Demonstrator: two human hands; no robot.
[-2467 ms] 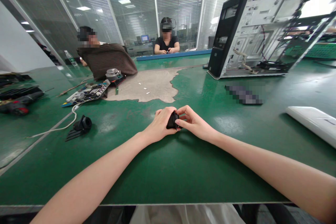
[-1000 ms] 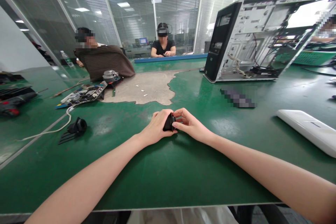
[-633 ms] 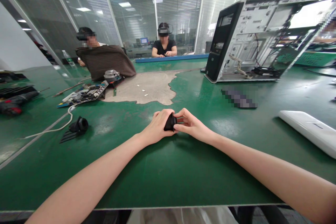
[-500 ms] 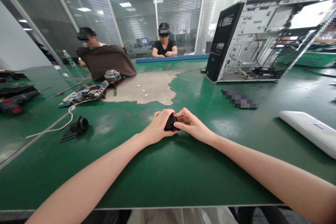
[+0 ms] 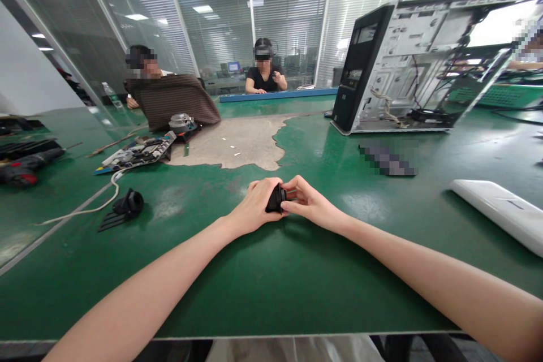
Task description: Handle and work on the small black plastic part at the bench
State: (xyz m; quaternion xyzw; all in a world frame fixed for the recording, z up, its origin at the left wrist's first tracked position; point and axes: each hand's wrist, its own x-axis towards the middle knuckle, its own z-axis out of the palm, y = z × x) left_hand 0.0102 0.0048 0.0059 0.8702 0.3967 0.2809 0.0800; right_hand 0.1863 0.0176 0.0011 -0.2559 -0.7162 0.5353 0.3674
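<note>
The small black part (image 5: 275, 199) is between both hands, near the middle of the green table (image 5: 271, 277), towards the front edge. The L hand (image 5: 255, 203) is wrapped round its left side, fingers closed on it, mostly hiding that side. The R hand (image 5: 309, 202) has thumb and fingertips closed on its right end, pinching it; whether the part touches the tabletop, can't tell.

Beyond the hands is a bare greyish patch (image 5: 237, 138) w/ a ragged edge and a few white scraps on it. To the left, a black round-ended piece (image 5: 127, 202) lies near a white cable (image 5: 85, 213); farther back is a circuit board (image 5: 138, 154), approx. in front of a brown ribbed cover (image 5: 173, 99). A dark tool w/ red on it (image 5: 25, 169) is at far left.

On the right, a blurred dark item (image 5: 388, 160) lies in front of an open PC case (image 5: 360, 68), standing upright, and a white slab (image 5: 500, 203) lies nearer. Across the table, a person in a black top (image 5: 265, 76) sits behind a blue strip (image 5: 278, 94).
</note>
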